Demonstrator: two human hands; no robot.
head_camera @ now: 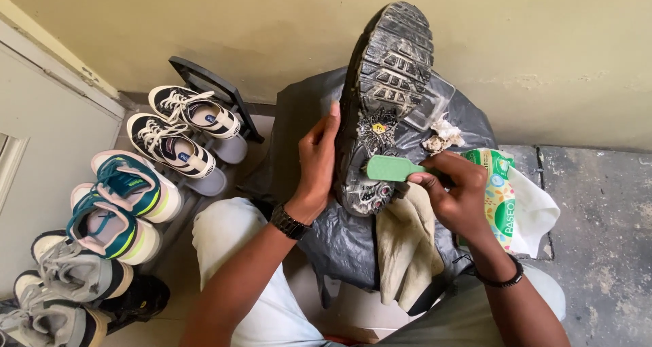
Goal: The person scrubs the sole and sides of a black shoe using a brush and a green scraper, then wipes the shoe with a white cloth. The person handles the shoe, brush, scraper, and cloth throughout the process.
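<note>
left hand (318, 158): grip wrapped on the side edge of the dark muddy shoe (380, 109), holding it sole-up, black wristwatch (288, 222) on the wrist
right hand (456, 192): grip closed on the green plastic brush (392, 168), head pressed against the heel part of the sole, thin black band (502, 279) on the wrist
shoe position: upright over the lap, toe pointing away, resting on the grey plastic sheet (339, 245)
under right hand: beige cloth (406, 248) hanging down
near right hand: green tissue pack (499, 191) with white tissue sticking out, crumpled tissue (441, 135) just beside the sole
left side: shoe rack (210, 89) with navy-white sneakers (180, 130), teal sneakers (119, 208), grey sneakers (68, 286)
</note>
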